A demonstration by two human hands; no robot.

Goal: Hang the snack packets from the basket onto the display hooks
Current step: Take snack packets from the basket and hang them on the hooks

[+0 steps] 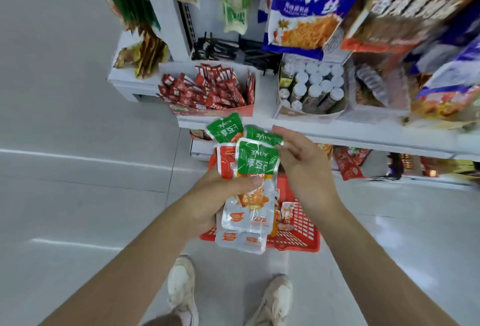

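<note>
Head view: left hand (207, 197) grips snack packets (253, 164) over basket (305, 225); right hand (302, 159) pinches one packet's top.

"爆" blue bag (306, 6), "厚豆干" green packet (257, 162)

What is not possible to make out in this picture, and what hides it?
Head view only.
- Inside of the red basket: mostly covered by the snack packets and the left hand.
- Its fingers: behind the packets.
- Whether the right hand pinches the green packet: unclear.
- The hanging bags, upper right: blurred, cut off by the edge.
</note>
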